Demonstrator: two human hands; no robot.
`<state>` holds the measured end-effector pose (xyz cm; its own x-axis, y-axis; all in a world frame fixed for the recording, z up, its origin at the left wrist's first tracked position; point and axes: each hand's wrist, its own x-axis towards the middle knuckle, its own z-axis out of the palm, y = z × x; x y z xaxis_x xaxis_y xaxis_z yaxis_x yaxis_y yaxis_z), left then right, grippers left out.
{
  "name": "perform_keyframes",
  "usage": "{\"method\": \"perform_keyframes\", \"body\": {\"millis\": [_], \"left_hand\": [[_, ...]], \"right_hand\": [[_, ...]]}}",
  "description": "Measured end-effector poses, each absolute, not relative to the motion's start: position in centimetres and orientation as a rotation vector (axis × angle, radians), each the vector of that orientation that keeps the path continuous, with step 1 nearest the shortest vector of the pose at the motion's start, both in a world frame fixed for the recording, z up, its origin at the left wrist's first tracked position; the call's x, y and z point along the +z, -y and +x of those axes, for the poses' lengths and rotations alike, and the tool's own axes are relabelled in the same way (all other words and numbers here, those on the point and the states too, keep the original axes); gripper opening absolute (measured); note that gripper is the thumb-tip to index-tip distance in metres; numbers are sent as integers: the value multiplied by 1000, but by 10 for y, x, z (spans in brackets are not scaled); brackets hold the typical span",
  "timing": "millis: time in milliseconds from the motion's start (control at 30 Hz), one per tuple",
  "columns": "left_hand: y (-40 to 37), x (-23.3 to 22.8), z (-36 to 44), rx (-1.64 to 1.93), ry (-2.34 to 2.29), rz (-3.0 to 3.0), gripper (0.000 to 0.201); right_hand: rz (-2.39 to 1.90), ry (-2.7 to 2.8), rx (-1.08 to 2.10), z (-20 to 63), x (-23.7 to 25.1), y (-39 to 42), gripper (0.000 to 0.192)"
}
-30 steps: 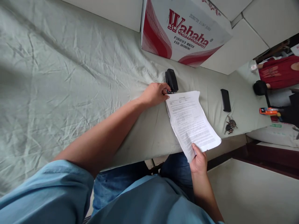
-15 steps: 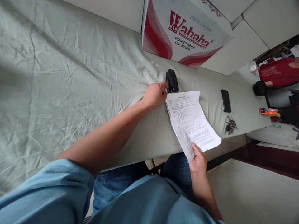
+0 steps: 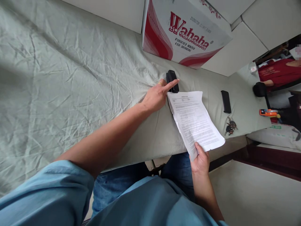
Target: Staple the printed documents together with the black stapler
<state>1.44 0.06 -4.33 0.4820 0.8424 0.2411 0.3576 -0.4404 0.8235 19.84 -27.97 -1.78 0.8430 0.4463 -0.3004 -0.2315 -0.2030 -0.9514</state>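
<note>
The black stapler [image 3: 172, 81] lies on the counter [image 3: 70, 78], which is covered with a wrinkled pale green cloth. It sits right at the top left corner of the stack of printed papers [image 3: 196, 121]. The left hand [image 3: 158, 94] is at the stapler, on its left side. Its fingers are stretched out, not closed, and the pointing finger lies across the near end of the stapler and touches it. This hand holds nothing. There is a ring on one finger. The papers lie tilted, with the top end on the counter and the bottom end sticking out past the counter's edge. The right hand [image 3: 201, 161] holds that bottom corner, with the thumb on top of the page and the other fingers hidden under it. Behind the stapler stands a red and white Wahaha water box [image 3: 185, 31], near it but not touching. To the right of the papers lies a black phone [image 3: 226, 101], and just below the phone is a bunch of keys [image 3: 229, 126]. Far to the right, a person in a red shirt [image 3: 277, 73] is partly in view.
</note>
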Motion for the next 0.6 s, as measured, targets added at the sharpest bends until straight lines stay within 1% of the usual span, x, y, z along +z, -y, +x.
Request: {"method": "perform_keyframes", "body": {"millis": [133, 300, 433, 600], "left_hand": [[-1, -39, 14, 767, -1014, 2022, 57], [-1, -38, 14, 751, -1034, 2052, 62], [5, -33, 14, 642, -1074, 2137, 68], [10, -26, 16, 514, -1148, 2259, 77]], "right_hand": [[-1645, 201, 614, 198, -22, 279, 50], [-1649, 228, 622, 196, -25, 278, 46], [-1612, 192, 652, 192, -23, 276, 52], [-1547, 138, 772, 188, -18, 274, 65]]}}
